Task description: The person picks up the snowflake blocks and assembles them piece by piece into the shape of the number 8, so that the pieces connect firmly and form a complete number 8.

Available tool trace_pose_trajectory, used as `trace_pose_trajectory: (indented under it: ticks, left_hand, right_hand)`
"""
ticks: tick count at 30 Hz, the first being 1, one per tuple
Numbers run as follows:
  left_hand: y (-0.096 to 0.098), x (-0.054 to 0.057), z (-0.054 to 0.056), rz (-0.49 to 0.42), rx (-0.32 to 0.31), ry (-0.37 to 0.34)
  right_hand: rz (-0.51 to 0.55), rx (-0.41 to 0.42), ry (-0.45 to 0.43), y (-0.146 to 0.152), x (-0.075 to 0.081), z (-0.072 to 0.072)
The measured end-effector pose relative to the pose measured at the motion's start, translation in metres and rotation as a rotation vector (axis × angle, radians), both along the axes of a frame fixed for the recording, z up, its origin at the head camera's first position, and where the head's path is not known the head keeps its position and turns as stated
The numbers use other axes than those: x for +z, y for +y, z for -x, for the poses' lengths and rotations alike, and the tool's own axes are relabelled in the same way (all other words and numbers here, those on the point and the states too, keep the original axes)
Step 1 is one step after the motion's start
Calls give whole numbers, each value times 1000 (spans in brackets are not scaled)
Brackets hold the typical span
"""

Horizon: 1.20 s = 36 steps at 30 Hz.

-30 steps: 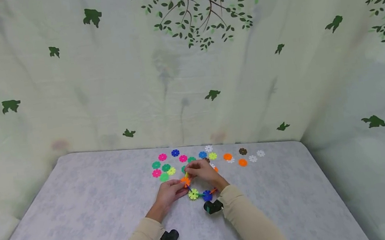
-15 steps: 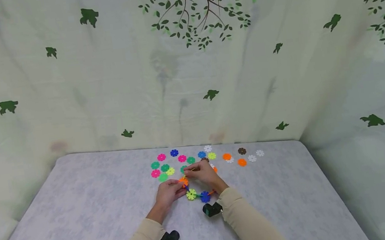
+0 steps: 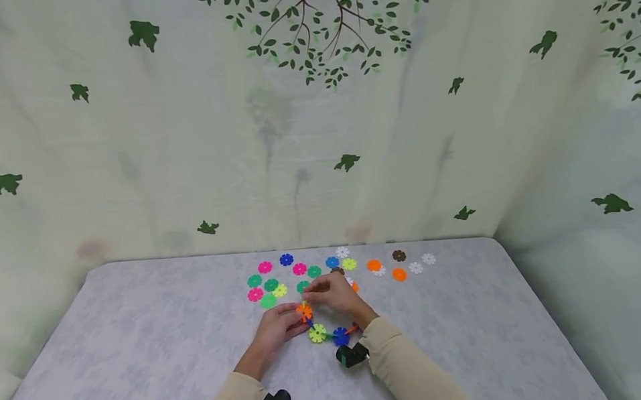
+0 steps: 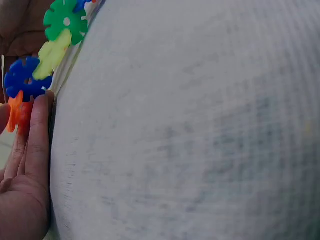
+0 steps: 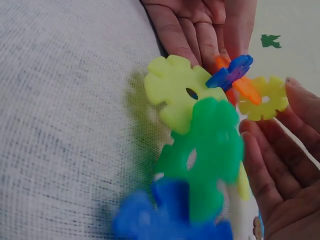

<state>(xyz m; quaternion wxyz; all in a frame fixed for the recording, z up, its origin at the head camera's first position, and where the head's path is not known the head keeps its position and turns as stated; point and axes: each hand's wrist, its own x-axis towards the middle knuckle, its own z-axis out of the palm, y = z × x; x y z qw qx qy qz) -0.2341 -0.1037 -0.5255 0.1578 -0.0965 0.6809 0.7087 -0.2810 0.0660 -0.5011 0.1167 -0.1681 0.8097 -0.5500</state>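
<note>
A chain of slotted, flower-shaped plastic discs lies in front of me. My left hand (image 3: 277,329) pinches its orange disc (image 3: 304,311) between thumb and fingers. My right hand (image 3: 336,296) holds a yellow disc (image 5: 267,100) by the edge, and this disc meets the orange one in the right wrist view. From the orange disc the chain runs through a dark blue disc (image 5: 231,72), a yellow-green disc (image 5: 175,90) and a green disc (image 5: 205,145) to another blue disc (image 3: 340,336). An orange-red disc (image 3: 352,328) beyond it is partly hidden by the right wrist.
Loose discs in several colours lie behind the hands, among them a pink disc (image 3: 265,267), a brown disc (image 3: 399,256) and an orange disc (image 3: 399,275). A grey cloth covers the table (image 3: 135,359). Behind its far edge hangs a leaf-patterned curtain (image 3: 179,144).
Both hands stay together at the orange disc, the right fingers shifting slightly with the yellow disc. The head view has moved a little, so the scene sits slightly lower and further left.
</note>
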Motion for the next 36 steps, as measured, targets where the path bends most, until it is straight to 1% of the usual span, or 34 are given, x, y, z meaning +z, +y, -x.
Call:
trace_pose_trajectory:
  ticks: [3,5,7,10,12,14,16,19,21,23,25,29,33,36]
  left_hand:
    - [-2,-1,-1,-18,-38,23]
    - [-3,-1,-2,-24,-58,36]
    - [-3,0,-2,-31,-68,33]
    - [-3,0,-2,-18,-67,13]
    - [-3,0,-2,-4,-56,-2]
    - [-3,-2,-1,11,-47,-13]
    - [-3,-3,-1,21,-43,-22]
    - [-4,-3,-2,19,-45,-30]
    - [-4,-1,-2,7,-46,-26]
    - [-5,0,-1,-7,-43,-24]
    - [-5,0,-1,-15,-42,-23]
    - [-6,0,-2,-14,-47,-31]
    - [-5,-1,-3,-15,-49,-18]
    - [-4,-2,-2,-30,-45,-7]
  right_hand:
    - [-23,20,-11,-1,0,-1]
    - [-29,33,-14,-1,-9,3]
    - [-35,46,-5,0,-7,2]
    - [-55,70,2,1,-5,2]
    - [-66,86,-12,2,-4,3]
    - [-59,76,-38,6,-4,6]
    - [-57,20,-60,14,-4,9]
    - [-81,-137,-63,31,-3,13]
    - [-143,-237,-47,44,-4,16]
    - [-223,-296,-29,54,-5,19]
    - [-307,-316,-20,61,-9,21]
    - [-413,-302,-37,64,-15,24]
    - [-428,-312,-62,62,-18,25]
    - [-411,-316,-58,62,-18,25]
